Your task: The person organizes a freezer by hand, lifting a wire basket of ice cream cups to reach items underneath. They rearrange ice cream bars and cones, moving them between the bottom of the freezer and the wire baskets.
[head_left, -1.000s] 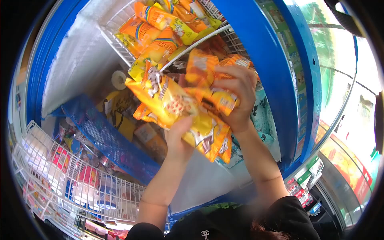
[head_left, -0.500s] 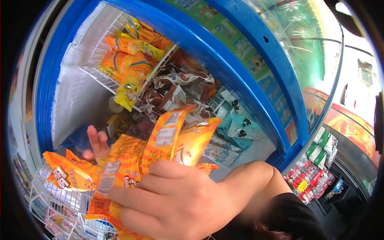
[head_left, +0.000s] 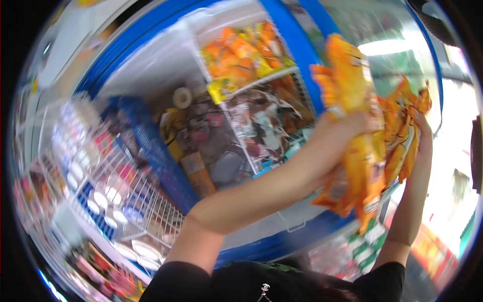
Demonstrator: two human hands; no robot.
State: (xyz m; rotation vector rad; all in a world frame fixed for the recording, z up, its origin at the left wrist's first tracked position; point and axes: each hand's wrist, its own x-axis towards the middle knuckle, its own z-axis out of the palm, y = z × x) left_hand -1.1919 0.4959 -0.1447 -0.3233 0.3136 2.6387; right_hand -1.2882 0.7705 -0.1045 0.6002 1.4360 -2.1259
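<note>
Several orange snack-like packets (head_left: 372, 166) are bunched in my left hand (head_left: 349, 126), whose fingers are closed round them. Motion blurs this hand, and its forearm crosses above the open freezer. More orange packets (head_left: 400, 113) are held in my right hand (head_left: 424, 133), closed at their right side. Both bunches hang side by side over the freezer's right part, in front of the glass lid (head_left: 392, 65). Inside the freezer, a white wire basket (head_left: 261, 79) holds orange and yellow packets (head_left: 241, 50), with brown and white packets (head_left: 266, 121) in the section below.
The blue freezer rim (head_left: 292, 234) runs below the forearm. Deeper in the freezer lie an orange box (head_left: 197, 173) and a long blue bag (head_left: 151, 146). A white wire rack (head_left: 151, 211) with goods stands at left. Red and green-white packages (head_left: 370, 241) are at lower right.
The view has turned, and both hands have moved with the orange packets to the freezer's right side. My left hand, partly hidden with fingers apart before, is now closed round packets. The packets are in two bunches.
</note>
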